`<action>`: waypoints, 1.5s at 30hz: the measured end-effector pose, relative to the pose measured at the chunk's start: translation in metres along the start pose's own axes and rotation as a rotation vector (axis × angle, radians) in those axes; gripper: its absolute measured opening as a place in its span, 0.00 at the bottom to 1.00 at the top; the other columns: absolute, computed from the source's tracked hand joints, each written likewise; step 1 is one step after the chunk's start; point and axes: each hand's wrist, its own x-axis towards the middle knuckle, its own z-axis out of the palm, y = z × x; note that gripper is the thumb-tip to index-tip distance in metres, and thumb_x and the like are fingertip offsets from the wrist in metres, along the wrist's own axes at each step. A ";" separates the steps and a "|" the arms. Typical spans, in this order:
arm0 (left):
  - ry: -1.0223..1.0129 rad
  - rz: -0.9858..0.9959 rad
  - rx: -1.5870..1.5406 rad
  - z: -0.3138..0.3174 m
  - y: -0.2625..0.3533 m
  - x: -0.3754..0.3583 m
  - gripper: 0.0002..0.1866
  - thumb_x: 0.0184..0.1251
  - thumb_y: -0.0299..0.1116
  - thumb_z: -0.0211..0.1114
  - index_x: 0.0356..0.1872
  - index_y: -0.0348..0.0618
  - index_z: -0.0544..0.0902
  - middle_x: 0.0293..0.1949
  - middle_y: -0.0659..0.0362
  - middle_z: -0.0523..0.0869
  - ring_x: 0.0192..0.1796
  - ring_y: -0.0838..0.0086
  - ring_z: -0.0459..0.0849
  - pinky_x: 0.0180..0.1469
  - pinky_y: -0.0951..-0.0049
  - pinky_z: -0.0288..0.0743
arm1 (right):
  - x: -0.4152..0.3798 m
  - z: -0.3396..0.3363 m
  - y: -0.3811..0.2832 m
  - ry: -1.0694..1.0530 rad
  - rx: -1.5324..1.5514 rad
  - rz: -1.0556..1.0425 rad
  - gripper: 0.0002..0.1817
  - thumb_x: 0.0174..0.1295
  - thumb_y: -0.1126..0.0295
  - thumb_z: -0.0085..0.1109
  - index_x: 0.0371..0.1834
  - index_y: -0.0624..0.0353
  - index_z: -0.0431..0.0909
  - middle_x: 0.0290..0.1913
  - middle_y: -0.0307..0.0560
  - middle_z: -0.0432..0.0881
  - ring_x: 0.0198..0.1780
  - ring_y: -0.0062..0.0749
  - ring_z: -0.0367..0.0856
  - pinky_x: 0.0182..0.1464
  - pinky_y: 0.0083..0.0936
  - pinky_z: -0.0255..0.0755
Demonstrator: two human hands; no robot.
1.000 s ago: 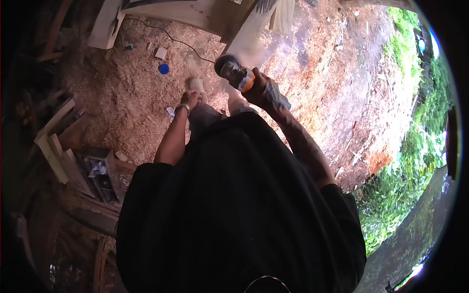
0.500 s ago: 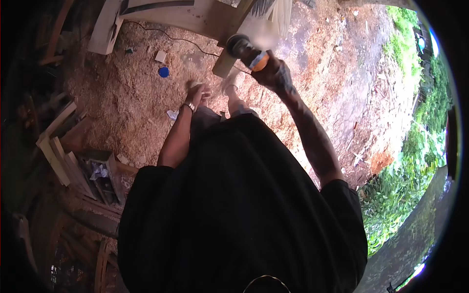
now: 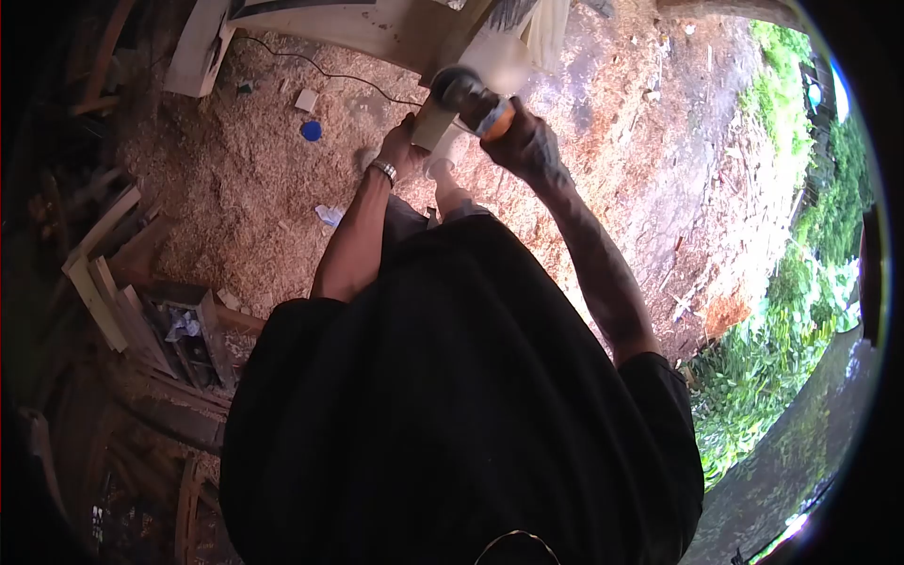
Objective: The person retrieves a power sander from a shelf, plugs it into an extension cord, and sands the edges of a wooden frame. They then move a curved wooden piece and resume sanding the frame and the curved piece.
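My right hand (image 3: 524,143) is wrapped round the orange and dark body of an angle grinder (image 3: 478,105). The grinder's round head lies at the upper face of a wooden board (image 3: 432,130), close to its near end. At that same end, my left hand (image 3: 403,151) grips the board's left edge, some of its fingers hidden by the wood. A metal-banded watch circles my left wrist. Pale dust blurs the area just beyond the grinder.
A larger wooden workpiece (image 3: 348,33) spans the top, with a dark cable (image 3: 325,68) running below it. Wood shavings cover the ground (image 3: 254,179), where a blue disc (image 3: 311,131) and a small pale block (image 3: 306,100) lie. Stacked timber (image 3: 104,301) stands left; green plants (image 3: 753,377) grow right.
My left hand has moved up and right from above my knee to the board's near end and closed on it. The grinder has shifted slightly left along the wood.
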 end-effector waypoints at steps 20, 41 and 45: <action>0.106 0.003 -0.049 0.037 0.009 -0.020 0.19 0.89 0.48 0.47 0.56 0.44 0.78 0.46 0.59 0.88 0.43 0.74 0.87 0.45 0.69 0.84 | 0.043 -0.008 0.029 0.209 0.124 0.101 0.26 0.47 0.59 0.79 0.45 0.61 0.79 0.33 0.62 0.89 0.39 0.59 0.92 0.38 0.45 0.85; 0.069 -0.016 -0.028 0.033 0.011 -0.018 0.16 0.88 0.45 0.51 0.57 0.43 0.77 0.50 0.59 0.87 0.47 0.73 0.88 0.47 0.69 0.87 | 0.025 0.003 0.041 0.161 0.016 0.020 0.29 0.47 0.60 0.78 0.48 0.62 0.76 0.30 0.62 0.88 0.32 0.62 0.90 0.34 0.45 0.85; -0.008 0.001 -0.067 0.012 0.003 -0.003 0.23 0.88 0.46 0.50 0.65 0.35 0.72 0.59 0.50 0.83 0.59 0.64 0.86 0.57 0.62 0.87 | -0.014 0.008 0.004 -0.055 0.018 0.086 0.27 0.50 0.61 0.78 0.48 0.58 0.75 0.33 0.63 0.88 0.39 0.66 0.89 0.37 0.49 0.83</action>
